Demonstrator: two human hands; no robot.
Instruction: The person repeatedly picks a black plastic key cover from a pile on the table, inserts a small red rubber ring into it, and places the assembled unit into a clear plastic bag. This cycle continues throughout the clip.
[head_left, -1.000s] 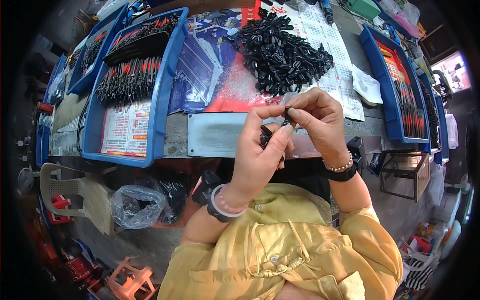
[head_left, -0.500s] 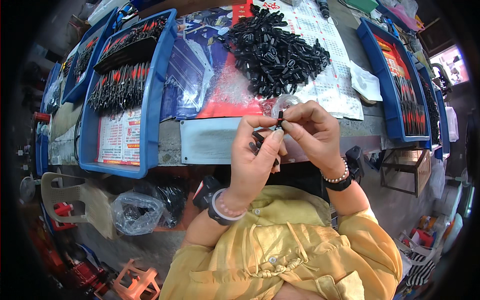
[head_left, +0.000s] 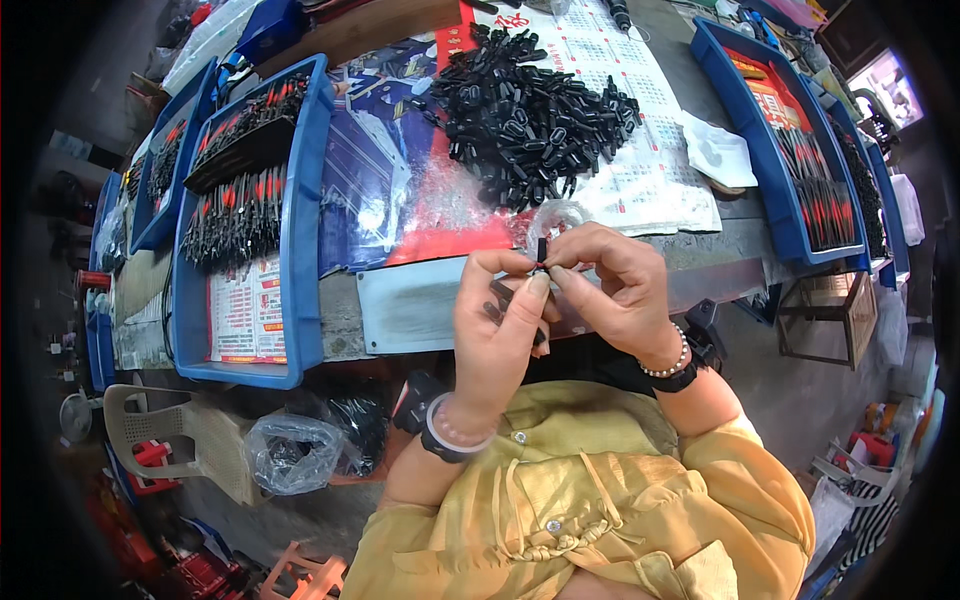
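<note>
A small black plastic piece [head_left: 542, 250] stands upright between the fingertips of both my hands, above the near edge of the table. My left hand [head_left: 498, 318] pinches it from the left with thumb and forefinger. Several more black pieces [head_left: 501, 291] are tucked in the curled fingers of that same hand. From the right, my right hand [head_left: 618, 290] closes thumb and forefinger on the piece; its lower end is hidden by the fingertips. Beyond the hands lies a big heap of small black plastic parts [head_left: 540, 115], some of them ring-shaped.
A blue tray [head_left: 303, 230] with rows of black-and-red parts stands at the left, and another blue tray [head_left: 760, 160] at the right. A pale blue strip [head_left: 408, 308] lies along the table edge. A white cloth [head_left: 720, 155] is right of the heap. A chair [head_left: 180, 430] stands lower left.
The whole view has shifted slightly, so the table and trays sit differently in it. My hands stay together at the black piece, with only small finger movements.
</note>
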